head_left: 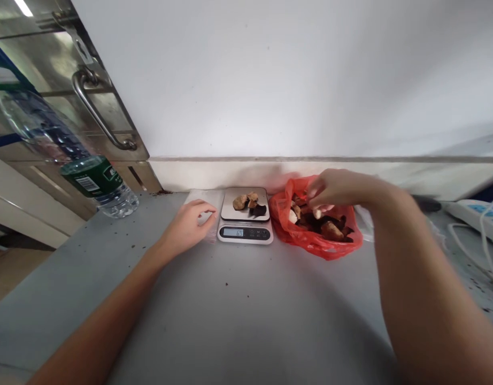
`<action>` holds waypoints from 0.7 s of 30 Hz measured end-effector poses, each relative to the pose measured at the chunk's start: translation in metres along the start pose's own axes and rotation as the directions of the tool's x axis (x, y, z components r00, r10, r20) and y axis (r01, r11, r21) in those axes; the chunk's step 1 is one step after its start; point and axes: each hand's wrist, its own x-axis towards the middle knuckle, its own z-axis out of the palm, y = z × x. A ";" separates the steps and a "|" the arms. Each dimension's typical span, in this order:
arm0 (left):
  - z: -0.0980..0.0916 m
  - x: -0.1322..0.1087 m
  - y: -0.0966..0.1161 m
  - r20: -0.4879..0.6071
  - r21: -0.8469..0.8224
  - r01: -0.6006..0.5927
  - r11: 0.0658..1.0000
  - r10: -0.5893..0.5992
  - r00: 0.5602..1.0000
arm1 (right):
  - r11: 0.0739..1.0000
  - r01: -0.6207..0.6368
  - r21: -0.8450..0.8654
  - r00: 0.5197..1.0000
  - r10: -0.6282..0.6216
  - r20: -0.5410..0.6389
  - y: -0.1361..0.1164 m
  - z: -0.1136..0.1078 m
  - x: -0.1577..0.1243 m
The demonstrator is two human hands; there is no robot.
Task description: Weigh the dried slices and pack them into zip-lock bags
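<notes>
A: Nearest?
B: Gray tabletop (pixel 214 321), lower middle, dark specks on it.
A: Left hand (pixel 187 227)?
B: Left of center. Thumb and forefinger curved, gap between, released. Clear plastic (pixel 206 199) just beside it.
A: Scale (pixel 250 240)?
B: Frame center; display (pixel 233 232) looks like 69. Brown pieces (pixel 240 202) on its plate, dark piece (pixel 257 210) at right.
A: Right hand (pixel 338 187)?
B: Right of center, above the red bag (pixel 310 248), fingers pointing down into it. Grip: can't tell, fingertips blur. Bag's open, more brown chunks (pixel 332 231) inside, beside the scale.
A: Edges?
B: Green-labeled bottle (pixel 92 174) left, white device (pixel 485 214) far right.
A: Farthest?
B: White wall (pixel 270 80) up top, metal door (pixel 110 115) upper left.
</notes>
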 end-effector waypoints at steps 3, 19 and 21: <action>0.000 -0.001 0.000 -0.004 -0.010 -0.002 1.000 0.002 1.000 | 0.978 0.193 0.083 0.978 -0.185 -0.093 -0.009 -0.010 -0.012; -0.001 -0.003 0.001 -0.008 -0.003 -0.007 1.000 0.007 1.000 | 0.917 0.298 0.264 0.933 -0.221 -0.284 -0.062 0.046 0.027; -0.001 -0.003 0.001 -0.009 -0.005 -0.006 1.000 0.006 1.000 | 0.912 0.295 0.284 0.935 -0.215 -0.281 -0.059 0.041 0.023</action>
